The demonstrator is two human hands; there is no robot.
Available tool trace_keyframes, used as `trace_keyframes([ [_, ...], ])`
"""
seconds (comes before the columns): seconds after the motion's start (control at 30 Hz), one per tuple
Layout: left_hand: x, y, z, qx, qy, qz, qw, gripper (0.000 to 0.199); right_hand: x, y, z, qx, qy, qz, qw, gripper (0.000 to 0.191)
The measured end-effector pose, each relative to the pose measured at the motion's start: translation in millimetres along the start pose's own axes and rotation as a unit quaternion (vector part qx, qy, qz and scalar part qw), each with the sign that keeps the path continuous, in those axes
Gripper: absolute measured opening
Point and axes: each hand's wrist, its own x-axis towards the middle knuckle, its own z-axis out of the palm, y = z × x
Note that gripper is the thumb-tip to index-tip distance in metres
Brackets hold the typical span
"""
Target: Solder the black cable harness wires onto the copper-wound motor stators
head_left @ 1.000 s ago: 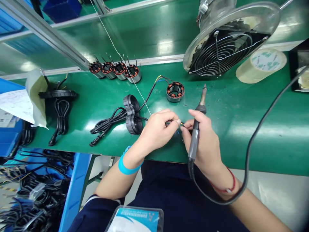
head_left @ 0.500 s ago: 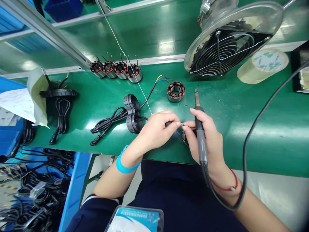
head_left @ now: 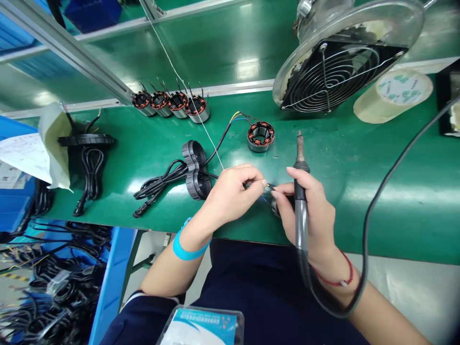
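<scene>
Currently, landmark: one lone wound ring (head_left: 260, 146), set opening-up on the green bench (head_left: 381, 191). Thin wires (head_left: 270, 186), number unclear: on the person's side of the ring, between both hands' fingertips. Left hand (head_left: 235, 194): near side, left of the ring, thumb and forefinger pinched on the wires; one white strand (head_left: 215, 152) meets it, slanting past the ring's left. Right hand (head_left: 318, 211): near side, right of the ring, fingertips narrowed at the wires, grip holding one soldering iron (head_left: 301, 220), its tip just right of the ring. Dark-and-silver part (head_left: 275, 207), one: near side of the ring, mostly hidden by the right hand.

Edges: bench's near edge, person's side of the ring, past the hands; green surface extends well rightward of it.

Counts: black caps (head_left: 196, 167), two, touching, left of the ring; row of wound rings (head_left: 178, 104), four, farther left, behind; fan (head_left: 328, 79), one, behind right; tape roll (head_left: 393, 98), one, farther right.
</scene>
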Motion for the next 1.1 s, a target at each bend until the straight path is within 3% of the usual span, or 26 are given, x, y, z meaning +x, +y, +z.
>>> trace_keyframes([
  [0.2, 0.6, -4.3, -2.1, 0.013, -0.038, 0.023, 0.999, 0.017, 5.7, 3.5, -1.7, 0.002, -0.032, -0.008, 0.999, 0.04],
  [0.3, -4.9, -8.8, -5.9, 0.023, -0.026, 0.083, 0.996, 0.01, 1.8, 8.2, -9.0, 0.031, -0.024, -0.017, 0.999, 0.043],
  [0.4, -12.8, -14.1, -9.8, 0.044, -0.024, 0.156, 0.986, 0.018, -7.9, 10.4, -14.5, 0.037, -0.008, -0.044, 0.998, 0.04],
  [0.53, -17.0, -20.3, -9.3, 0.145, -0.047, 0.211, 0.965, 0.025, -17.2, 5.2, -8.2, -0.072, -0.056, -0.054, 0.994, 0.031],
  [0.6, -15.2, -21.6, -7.0, 0.209, -0.041, 0.22, 0.952, 0.023, -17.5, 0.1, -1.6, -0.11, -0.05, -0.048, 0.991, 0.031],
  [0.7, -11.4, -20.8, -3.8, 0.247, -0.035, 0.218, 0.944, 0.021, -15.3, -6.7, 4.9, -0.111, -0.029, -0.034, 0.993, 0.032],
  [0.9, -12.9, -15.0, -0.7, 0.058, -0.042, 0.141, 0.987, 0.012, -16.7, -4.2, -0.3, -0.083, -0.029, -0.044, 0.995, 0.028],
  [1.1, -13.5, -9.8, -0.9, 0.017, -0.07, 0.089, 0.993, 0.011, -19.1, 4.1, -4.5, -0.038, -0.032, -0.045, 0.998, 0.039],
])
